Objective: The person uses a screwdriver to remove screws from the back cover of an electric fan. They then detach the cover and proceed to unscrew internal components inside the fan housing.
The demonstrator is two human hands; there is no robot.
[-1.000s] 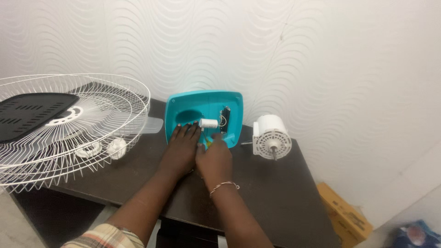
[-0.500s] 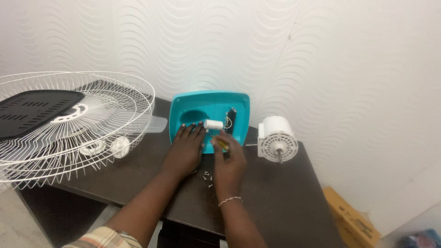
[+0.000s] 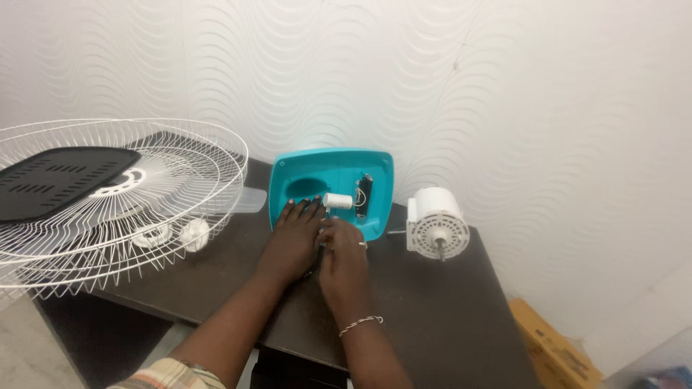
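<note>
Where hands (image 3: 317,248) overlap: screwdriver unseen.

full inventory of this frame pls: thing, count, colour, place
fan housing: 1, teal, table back centre, open side up
capacitor: 1, white cylinder, inside housing
switch block: 1, black, inside housing, right part
fan motor: 1, white, right of housing, shaft forward
fan guards: wire, white, stacked at table's left
vented cover: 1, black, on guards
caps: 2, white, under guards
table: 1, dark brown
cardboard box: 1, brown, floor right
left hand: flat on housing's front edge
right hand: at front edge; grip unclear
</note>
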